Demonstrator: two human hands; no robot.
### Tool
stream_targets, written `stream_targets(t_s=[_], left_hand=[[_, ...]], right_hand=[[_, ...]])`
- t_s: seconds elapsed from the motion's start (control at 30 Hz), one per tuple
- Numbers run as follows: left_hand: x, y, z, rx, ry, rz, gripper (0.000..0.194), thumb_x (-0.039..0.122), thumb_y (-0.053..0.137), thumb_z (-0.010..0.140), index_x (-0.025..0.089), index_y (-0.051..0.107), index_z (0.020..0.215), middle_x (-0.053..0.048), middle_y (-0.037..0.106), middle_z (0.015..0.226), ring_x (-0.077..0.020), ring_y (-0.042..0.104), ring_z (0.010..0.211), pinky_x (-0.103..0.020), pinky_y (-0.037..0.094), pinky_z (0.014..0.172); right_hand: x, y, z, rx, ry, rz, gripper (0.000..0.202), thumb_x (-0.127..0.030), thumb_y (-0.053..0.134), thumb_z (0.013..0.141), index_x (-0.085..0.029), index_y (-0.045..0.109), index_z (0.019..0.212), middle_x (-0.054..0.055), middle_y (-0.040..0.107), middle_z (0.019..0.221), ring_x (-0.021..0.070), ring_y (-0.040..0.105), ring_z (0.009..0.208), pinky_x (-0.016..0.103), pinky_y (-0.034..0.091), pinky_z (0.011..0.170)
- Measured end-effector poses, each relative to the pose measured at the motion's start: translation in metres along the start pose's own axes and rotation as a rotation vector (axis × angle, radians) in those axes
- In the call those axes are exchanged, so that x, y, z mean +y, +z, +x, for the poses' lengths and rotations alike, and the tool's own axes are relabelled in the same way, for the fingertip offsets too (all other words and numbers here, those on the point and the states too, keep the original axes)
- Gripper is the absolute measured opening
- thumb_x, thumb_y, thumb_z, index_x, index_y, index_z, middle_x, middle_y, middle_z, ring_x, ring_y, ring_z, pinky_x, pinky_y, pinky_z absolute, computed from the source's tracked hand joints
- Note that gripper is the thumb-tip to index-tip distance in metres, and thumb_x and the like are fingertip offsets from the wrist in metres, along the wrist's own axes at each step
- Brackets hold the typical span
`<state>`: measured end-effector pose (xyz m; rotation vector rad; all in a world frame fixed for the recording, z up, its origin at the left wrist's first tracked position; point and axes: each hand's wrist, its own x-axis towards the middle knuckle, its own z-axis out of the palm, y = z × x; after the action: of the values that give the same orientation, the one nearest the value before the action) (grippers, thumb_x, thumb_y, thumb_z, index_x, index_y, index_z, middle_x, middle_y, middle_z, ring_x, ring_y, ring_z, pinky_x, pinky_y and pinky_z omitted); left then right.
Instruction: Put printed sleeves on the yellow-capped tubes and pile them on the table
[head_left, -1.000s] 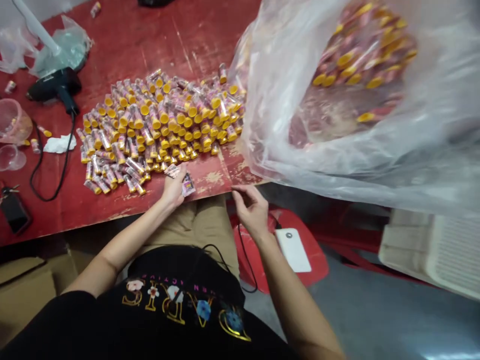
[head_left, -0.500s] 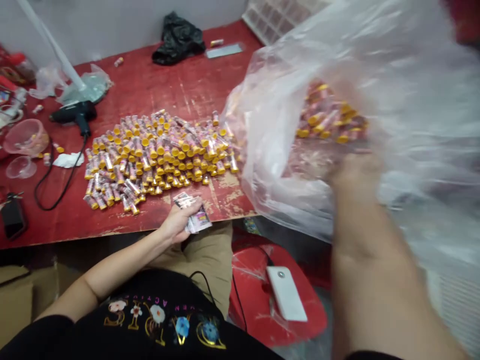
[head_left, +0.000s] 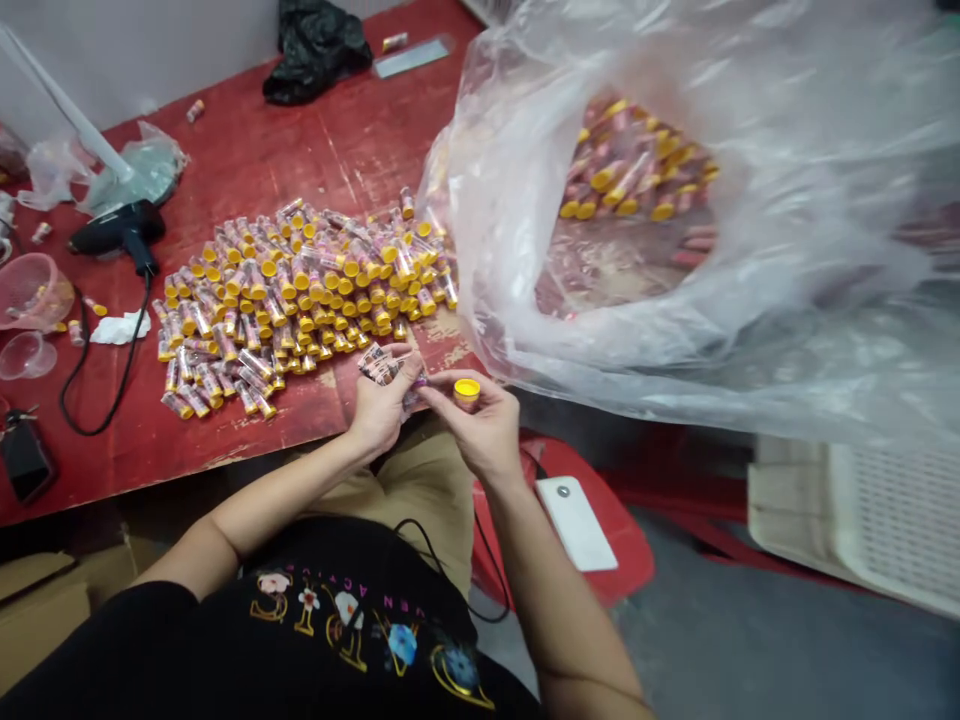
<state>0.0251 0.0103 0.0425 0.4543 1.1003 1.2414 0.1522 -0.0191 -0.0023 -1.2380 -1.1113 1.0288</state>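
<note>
My left hand (head_left: 384,405) is closed on a small stack of printed plastic sleeves (head_left: 381,364) at the table's front edge. Beside it, my right hand (head_left: 484,420) grips a small tube with a yellow cap (head_left: 466,392), the cap facing up. The right thumb and fingertip touch the edge of the sleeves. A broad pile of yellow-capped tubes (head_left: 322,290) in clear printed wrap lies on the table beyond my hands. To the right, a large clear plastic bag (head_left: 502,240) gapes open, with more yellow-capped tubes (head_left: 637,170) inside.
On the red table (head_left: 225,170) lie a black heat gun (head_left: 124,230) with its cord, a pink bowl (head_left: 34,290), a black bag (head_left: 315,50) and a phone (head_left: 26,455). A white power bank (head_left: 576,522) rests on a red stool (head_left: 630,575). A white crate (head_left: 795,500) stands right.
My right hand has come out of the plastic bag with one tube and moved left to my left hand. My left hand still holds the sleeves, now raised slightly.
</note>
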Motion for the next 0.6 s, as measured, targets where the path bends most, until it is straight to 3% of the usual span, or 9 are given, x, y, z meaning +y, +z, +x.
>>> stream_targets(t_s=[0.1, 0.17, 0.33, 0.5, 0.6], left_hand=[[0.003, -0.007, -0.005, -0.046, -0.062, -0.001, 0.047, 0.033, 0.1, 0.066, 0.018, 0.07, 0.099, 0.003, 0.069, 0.078, -0.011, 0.065, 0.069, -0.024, 0.053, 0.068], [0.004, -0.011, -0.007, -0.035, -0.071, -0.021, 0.048, 0.033, 0.1, 0.064, 0.017, 0.069, 0.097, 0.002, 0.069, 0.077, -0.0117, 0.064, 0.066, -0.024, 0.052, 0.064], [-0.002, -0.017, -0.003, 0.129, 0.132, -0.017, 0.039, 0.031, 0.098, 0.068, 0.018, 0.065, 0.085, 0.004, 0.064, 0.075, -0.0086, 0.059, 0.066, -0.021, 0.05, 0.067], [-0.002, -0.029, 0.005, 0.082, 0.267, 0.085, 0.026, 0.028, 0.093, 0.075, 0.018, 0.073, 0.088, 0.001, 0.069, 0.08, -0.0111, 0.063, 0.072, -0.023, 0.051, 0.074], [0.005, -0.031, 0.005, 0.089, 0.285, 0.119, 0.022, 0.021, 0.093, 0.073, 0.017, 0.072, 0.079, 0.001, 0.069, 0.075, -0.011, 0.063, 0.071, -0.022, 0.05, 0.074]], right_hand=[[-0.006, 0.016, -0.007, 0.043, 0.087, 0.054, 0.034, -0.053, 0.086, 0.08, -0.022, 0.075, 0.089, -0.002, 0.063, 0.065, 0.0108, 0.05, 0.052, 0.027, 0.048, 0.054], [-0.011, 0.017, -0.004, 0.035, 0.076, 0.039, 0.037, -0.057, 0.084, 0.081, -0.022, 0.073, 0.084, -0.002, 0.062, 0.063, 0.0103, 0.048, 0.052, 0.027, 0.046, 0.052], [-0.017, 0.023, -0.001, -0.004, 0.059, 0.003, 0.039, -0.061, 0.08, 0.084, -0.023, 0.072, 0.081, -0.002, 0.06, 0.059, 0.0116, 0.05, 0.051, 0.026, 0.043, 0.049], [-0.019, 0.033, 0.001, 0.169, -0.06, -0.08, 0.031, -0.052, 0.081, 0.085, -0.023, 0.073, 0.081, 0.002, 0.07, 0.076, 0.0151, 0.061, 0.069, 0.03, 0.053, 0.07], [-0.026, 0.037, 0.003, 0.119, -0.026, -0.039, 0.033, -0.055, 0.081, 0.084, -0.023, 0.071, 0.08, 0.002, 0.071, 0.077, 0.0159, 0.063, 0.072, 0.03, 0.054, 0.072]])
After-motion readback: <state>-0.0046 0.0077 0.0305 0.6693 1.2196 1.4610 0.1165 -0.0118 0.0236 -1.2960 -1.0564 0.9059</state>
